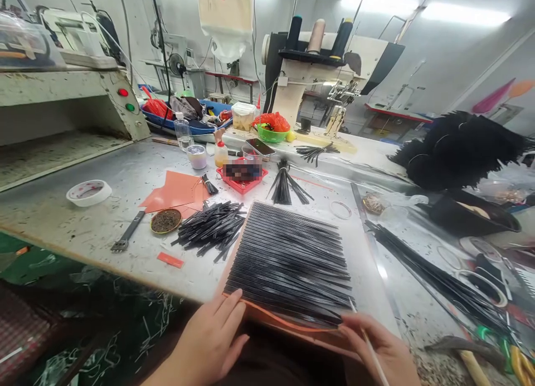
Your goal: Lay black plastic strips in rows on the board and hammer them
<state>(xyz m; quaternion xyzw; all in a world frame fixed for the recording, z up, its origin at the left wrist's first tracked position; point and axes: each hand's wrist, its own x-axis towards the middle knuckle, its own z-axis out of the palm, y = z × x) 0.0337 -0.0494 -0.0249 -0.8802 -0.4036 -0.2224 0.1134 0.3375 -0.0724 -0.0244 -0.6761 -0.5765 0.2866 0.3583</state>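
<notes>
A row of narrow black strips [292, 247] lies side by side on a pale board [237, 251] at the table's front edge. Along its near edge runs an orange strip [284, 319], bowed slightly toward me. My left hand [215, 333] rests with outstretched fingers on the left end of that orange strip, thumb apart. At the other end, my right hand [376, 347] is closed around a thin pale stick-like tool [371, 352]. The tool's narrow tip points up past my fingers at the strip ends. Its exact kind is unclear. My right fingertips touch the orange strip's right end.
Left of the board lie loose black strips [211, 227], orange sheets [178, 190], a pronged tool [127, 233] and a tape roll [89, 192]. A sewing machine [288, 91] stands behind. Long black strips [434, 274], scissors [480, 286] and a hammer [463, 347] lie right.
</notes>
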